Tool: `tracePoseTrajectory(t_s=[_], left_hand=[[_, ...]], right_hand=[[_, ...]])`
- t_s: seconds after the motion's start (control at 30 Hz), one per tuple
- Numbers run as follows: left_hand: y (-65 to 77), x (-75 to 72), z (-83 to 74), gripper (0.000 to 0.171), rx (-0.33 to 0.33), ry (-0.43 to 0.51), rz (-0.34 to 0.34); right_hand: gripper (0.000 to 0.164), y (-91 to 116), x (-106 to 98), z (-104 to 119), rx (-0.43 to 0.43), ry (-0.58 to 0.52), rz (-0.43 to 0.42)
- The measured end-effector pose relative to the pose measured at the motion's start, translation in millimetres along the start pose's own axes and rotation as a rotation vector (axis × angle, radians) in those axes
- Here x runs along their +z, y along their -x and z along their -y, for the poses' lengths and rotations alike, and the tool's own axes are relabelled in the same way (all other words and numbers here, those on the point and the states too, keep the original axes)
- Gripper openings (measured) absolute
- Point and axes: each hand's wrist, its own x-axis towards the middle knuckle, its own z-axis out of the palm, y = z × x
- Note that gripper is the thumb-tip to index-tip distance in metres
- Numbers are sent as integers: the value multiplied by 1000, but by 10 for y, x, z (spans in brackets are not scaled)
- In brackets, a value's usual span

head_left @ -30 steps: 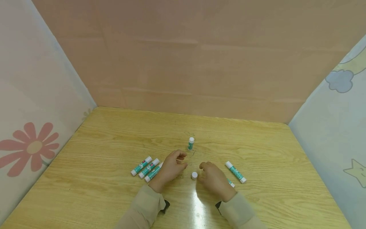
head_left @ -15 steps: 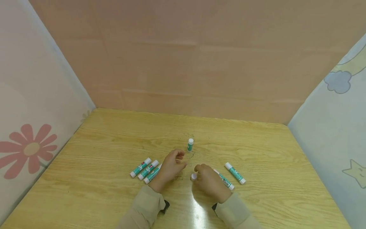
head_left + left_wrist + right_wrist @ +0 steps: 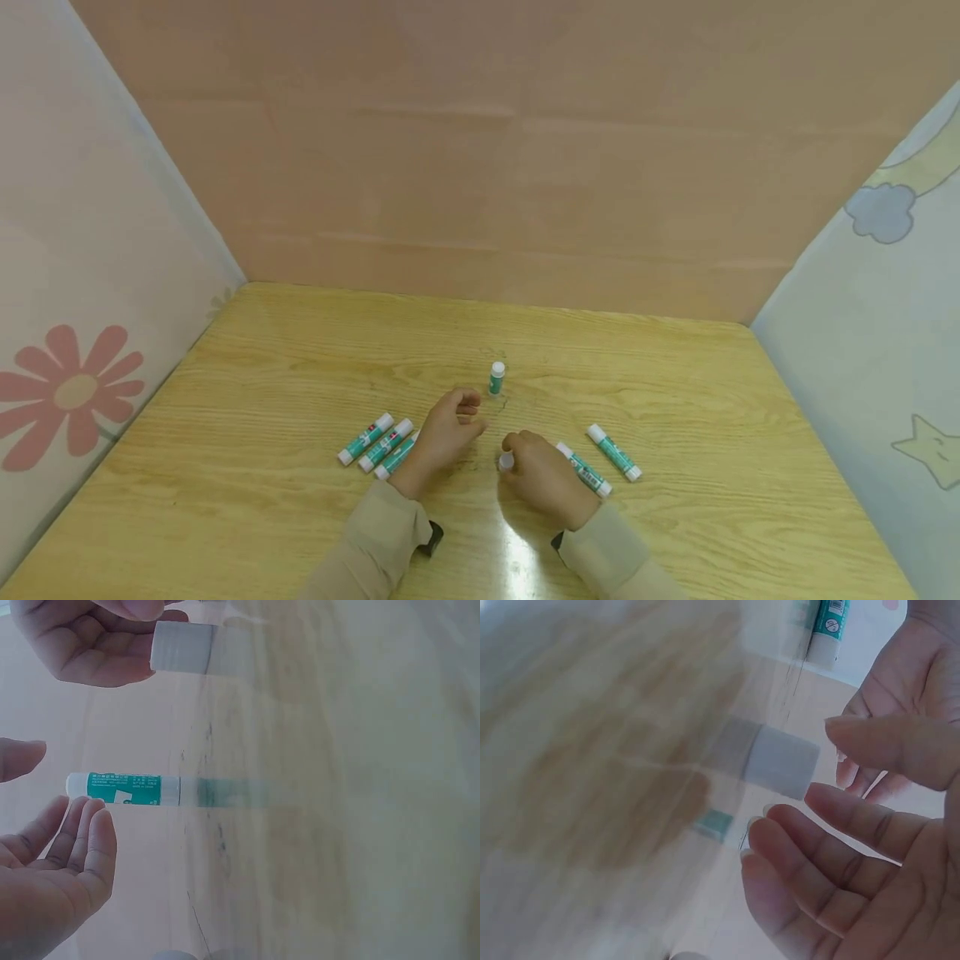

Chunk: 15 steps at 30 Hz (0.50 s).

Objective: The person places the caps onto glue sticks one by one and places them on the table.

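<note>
A short white glue stick cap (image 3: 506,461) stands on the table in front of me. My right hand (image 3: 547,475) is over it, thumb and fingertips spread right at its upper rim, as the right wrist view shows the cap (image 3: 781,761) close to them. My left hand (image 3: 446,433) hovers to the left with relaxed fingers and holds nothing. Farther back, a green-and-white glue stick (image 3: 497,379) stands upright; in the left wrist view the left fingertips (image 3: 96,825) overlap the lower edge of this glue stick (image 3: 127,789).
Three glue sticks (image 3: 386,445) lie side by side at the left, one partly behind the left hand. Two more lie at the right, a near glue stick (image 3: 584,470) beside the right hand and an outer glue stick (image 3: 615,452). A wooden table (image 3: 675,383) meets walls on three sides.
My right hand has moved left to the cap, uncovering more of the nearer glue stick at the right. The left hand has stayed nearly still.
</note>
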Motion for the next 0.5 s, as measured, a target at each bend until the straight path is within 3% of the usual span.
tracePoseTrajectory(t_s=[0.5], left_hand=[[-109,-28,-11,36,-45,59,31]], right_hand=[[21,-11,22,15,-57,15,2]])
